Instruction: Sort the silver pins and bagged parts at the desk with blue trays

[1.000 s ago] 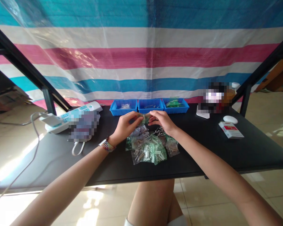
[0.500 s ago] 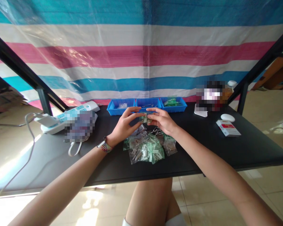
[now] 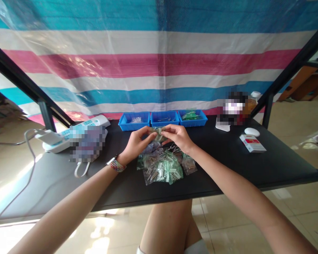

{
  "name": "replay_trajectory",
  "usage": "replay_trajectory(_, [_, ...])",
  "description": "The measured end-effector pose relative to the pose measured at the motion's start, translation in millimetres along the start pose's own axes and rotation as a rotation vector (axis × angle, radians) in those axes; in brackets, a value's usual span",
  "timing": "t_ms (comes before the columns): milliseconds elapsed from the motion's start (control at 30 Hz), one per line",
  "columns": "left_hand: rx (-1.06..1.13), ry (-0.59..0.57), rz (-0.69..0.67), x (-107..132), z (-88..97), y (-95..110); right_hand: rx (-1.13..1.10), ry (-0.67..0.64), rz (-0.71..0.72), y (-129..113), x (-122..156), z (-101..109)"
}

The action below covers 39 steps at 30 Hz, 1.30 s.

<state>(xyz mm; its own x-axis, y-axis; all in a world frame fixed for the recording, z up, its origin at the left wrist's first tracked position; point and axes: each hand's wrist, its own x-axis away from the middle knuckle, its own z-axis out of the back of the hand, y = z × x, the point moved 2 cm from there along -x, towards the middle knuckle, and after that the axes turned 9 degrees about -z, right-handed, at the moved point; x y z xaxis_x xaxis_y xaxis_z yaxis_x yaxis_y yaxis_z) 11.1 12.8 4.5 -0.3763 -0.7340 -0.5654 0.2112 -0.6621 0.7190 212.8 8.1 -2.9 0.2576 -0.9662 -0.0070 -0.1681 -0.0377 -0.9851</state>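
Note:
A small green-tinted plastic bag (image 3: 159, 133) is pinched between both hands above the table. My left hand (image 3: 137, 143) grips its left side with thumb and fingers, a patterned watch strap round the wrist. On the right side, my right hand (image 3: 179, 138) holds the bag closed-fingered. What lies inside this bag is too small to make out. Just below the hands lies a pile of clear and green small plastic bags (image 3: 163, 168) holding thin metal pieces. Loose metal pins (image 3: 172, 148) show at the pile's far side.
Three blue bins (image 3: 164, 123) line the back of the black table (image 3: 214, 169); the right one has green bags. A white power strip (image 3: 55, 144) with a cord lies left. At right are a small red-and-white box (image 3: 253, 144), a white oval object (image 3: 252, 132) and a bottle (image 3: 253, 100).
My fingers have closed in on the bag, and the left fingers that were raised are now folded down around its edge. The view has shifted slightly.

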Motion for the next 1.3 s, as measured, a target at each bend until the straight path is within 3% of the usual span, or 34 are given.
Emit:
replay_trajectory(100, [0.076, 0.001, 0.008, 0, 0.4, -1, 0.017, 0.130, 0.101, -10, -9, 23])
replay_trajectory(167, [0.072, 0.007, 0.013, 0, 1.6, -2, 0.071, 0.324, 0.237, -21, -15, 52])
replay_trajectory(267, [0.047, 0.003, 0.010, 0, 2.8, -3, 0.371, 0.698, 0.466, -36, -19, 102])
replay_trajectory(333, [0.032, -0.012, 0.009, 0, 2.6, -3, 0.667, 0.845, 0.544, -40, -19, 126])
replay_trajectory(467, [0.020, -0.037, 0.014, 2, 1.8, -4, 1.205, 0.687, 0.395, -28, -19, 135])
replay_trajectory(567, [0.014, -0.038, 0.019, 2, 2.2, -4, 1.354, 0.672, 0.350, -23, -16, 125])
replay_trajectory(700, [-0.011, -0.053, 0.019, 1, 2.9, -2, 1.229, 0.719, 0.442, -31, -11, 114])
replay_trajectory(767, [-0.030, -0.064, 0.017, 0, 3.1, -1, 1.102, 0.673, 0.440, -36, -3, 111])
replay_trajectory(833, [-0.049, -0.076, 0.014, 0, 3.2, -1, 0.985, 0.536, 0.334, -38, 10, 107])
replay_trajectory(933, [-0.059, -0.097, 0.000, 0, 2.9, 0, 0.901, 0.189, 0.102, -36, 38, 98])
replay_trajectory(1033, [-0.061, -0.112, -0.013, 0, 2.7, 0, 0.977, -0.043, 0.058, -35, 71, 92])
replay_trajectory(1133, [-0.072, -0.117, -0.016, 1, 3.0, -1, 1.086, -0.144, 0.106, -32, 94, 94])
replay_trajectory(1300, [-0.081, -0.133, -0.019, 2, 1.7, -3, 1.194, -0.136, 0.106, -28, 111, 99])
